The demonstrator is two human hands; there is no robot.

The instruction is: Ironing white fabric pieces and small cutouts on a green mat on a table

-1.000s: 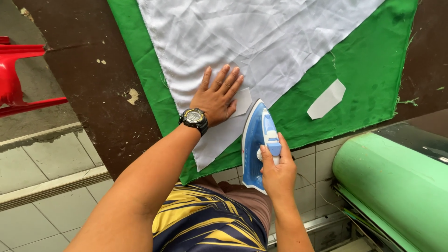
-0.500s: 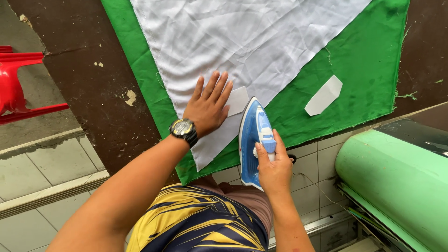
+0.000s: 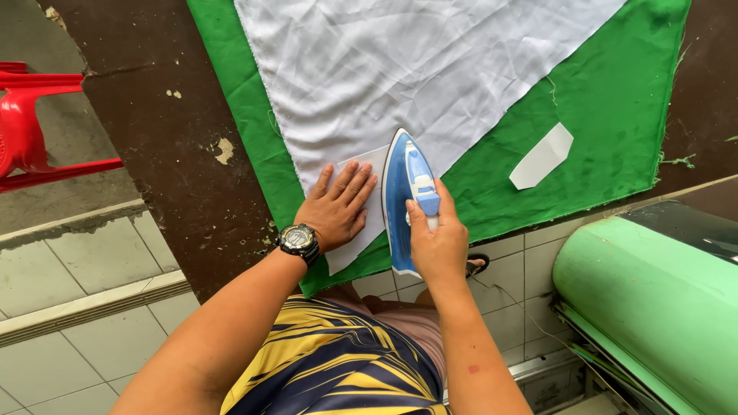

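- Seen from the head view, the blue and white iron (image 3: 407,201) stands at the centre of the frame, its soleplate down on the corner of the white cloth (image 3: 430,69), which is spread over a green cloth (image 3: 615,100) on the dark brown bench (image 3: 146,131).
- Its long axis runs nearly straight up and down the frame: the pointed tip aims toward the top, into the wrinkled white cloth, and the heel hangs over the bench's lower edge, toward the person's body.
- The right hand (image 3: 437,244) is the one on the iron; it comes up from below, so the iron lies straight ahead of that grip, toward the top of the frame.
- That grip is closed around the rear of the iron's handle, with the thumb laid up along the handle's left side.
- The left hand (image 3: 336,207), with a black wristwatch (image 3: 298,241) on the wrist, lies just left of the iron, close beside it; I cannot tell whether they touch.
- Its grip is fully open: palm flat, fingers spread and pointing to the upper right, pressing down on the white cloth's corner and holding nothing.
- Well apart from both hands, a small white folded piece (image 3: 543,156) lies on the green cloth at centre right.
- A red plastic chair (image 3: 31,127) stands at the left edge, and a light green cylinder (image 3: 653,300) fills the lower right.
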